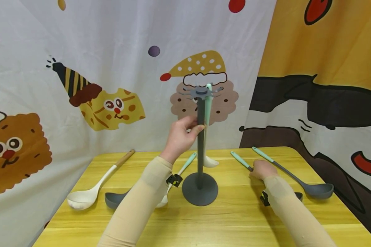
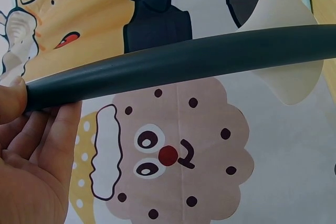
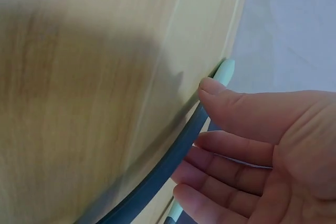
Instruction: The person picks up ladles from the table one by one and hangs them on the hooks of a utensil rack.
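My left hand (image 1: pixel 181 137) grips the grey post of a utensil rack (image 1: pixel 200 151), thumb on one side and fingers on the other. The rack stands upright on a round base, with a ring of hooks on top. From a hook hangs a white-headed utensil (image 1: pixel 211 162) with a mint handle. Over the table at the right, my right hand (image 1: pixel 263 169) pinches the dark shaft of a mint-handled kitchen utensil (image 1: pixel 241 160), just below its handle. My forearm hides most of that utensil's head. In the right wrist view its shaft (image 3: pixel 173 156) runs between thumb and fingers.
A dark ladle (image 1: pixel 318 190) with a mint handle lies at the far right. At the left lies a white ladle (image 1: pixel 83 199) with a wooden handle. A dark-headed utensil (image 1: pixel 114 200) and a white, mint-handled one (image 1: pixel 188 163) lie partly under my left arm. A cartoon curtain (image 1: pixel 120 51) hangs behind.
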The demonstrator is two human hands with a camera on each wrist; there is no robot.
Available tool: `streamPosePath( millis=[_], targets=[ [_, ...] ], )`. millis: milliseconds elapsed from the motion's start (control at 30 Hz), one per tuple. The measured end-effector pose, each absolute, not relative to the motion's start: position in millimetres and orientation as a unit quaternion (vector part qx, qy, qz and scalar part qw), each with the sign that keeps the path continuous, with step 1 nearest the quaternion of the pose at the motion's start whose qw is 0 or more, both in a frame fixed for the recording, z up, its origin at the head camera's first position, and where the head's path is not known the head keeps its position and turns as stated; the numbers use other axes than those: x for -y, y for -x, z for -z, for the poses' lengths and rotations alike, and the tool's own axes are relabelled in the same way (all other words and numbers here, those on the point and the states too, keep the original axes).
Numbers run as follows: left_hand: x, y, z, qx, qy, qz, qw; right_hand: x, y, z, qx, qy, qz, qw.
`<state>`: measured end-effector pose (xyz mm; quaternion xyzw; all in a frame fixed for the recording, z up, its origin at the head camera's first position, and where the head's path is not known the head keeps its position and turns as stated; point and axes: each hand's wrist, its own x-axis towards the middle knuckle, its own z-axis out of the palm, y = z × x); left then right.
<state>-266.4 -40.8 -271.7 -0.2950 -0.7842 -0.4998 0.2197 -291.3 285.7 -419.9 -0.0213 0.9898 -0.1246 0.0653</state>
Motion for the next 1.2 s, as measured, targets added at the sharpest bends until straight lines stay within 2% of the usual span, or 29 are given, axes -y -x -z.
streamPosePath(
  millis=[1200],
  targets=[
    [40, 266, 271, 0.779, 0.295, 0.507, 0.220, -287, 295, 433, -0.990, -0.020, 0.118, 0.070]
  ],
)
